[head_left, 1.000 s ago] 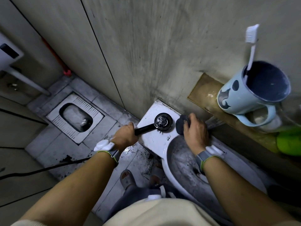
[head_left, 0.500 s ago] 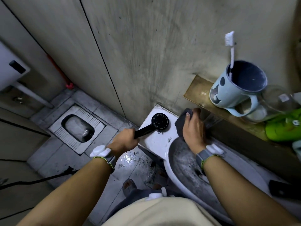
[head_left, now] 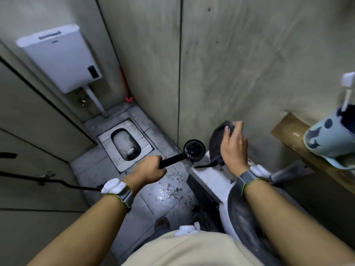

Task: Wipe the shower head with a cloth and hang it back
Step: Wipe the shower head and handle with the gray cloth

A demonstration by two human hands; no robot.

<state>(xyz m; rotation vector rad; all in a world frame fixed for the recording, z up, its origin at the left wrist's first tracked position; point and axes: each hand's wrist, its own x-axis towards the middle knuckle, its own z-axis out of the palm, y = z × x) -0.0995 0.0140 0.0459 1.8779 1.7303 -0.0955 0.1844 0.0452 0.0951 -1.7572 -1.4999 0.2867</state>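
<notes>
Currently the left hand (head_left: 148,168) grips the shower head (head_left: 194,150) handle while the right hand (head_left: 233,145) pinches the cloth (head_left: 217,144); its dangling tail may snag the basin (head_left: 211,176) corner.

Handle (head_left: 172,160) of shower head (head_left: 194,150) buried at its near end inside left hand (head_left: 148,170); hose (head_left: 57,181) lost behind left wrist, running off frame's left edge. Cloth (head_left: 217,143) partly covered by right hand (head_left: 233,145), motion-blurred at fingertips; far side of cloth out of sight. Mug (head_left: 326,139) at right of frame cut by edge, smeared; toothbrush (head_left: 347,87) blurred too, bristles indistinct. Shelf (head_left: 286,129) clipped at right edge. Basin (head_left: 236,214) mostly hidden under right forearm and shirt. Lettering on cistern (head_left: 57,56) at upper left too small to read. Feet at bottom centre mostly hidden by shirt.
</notes>
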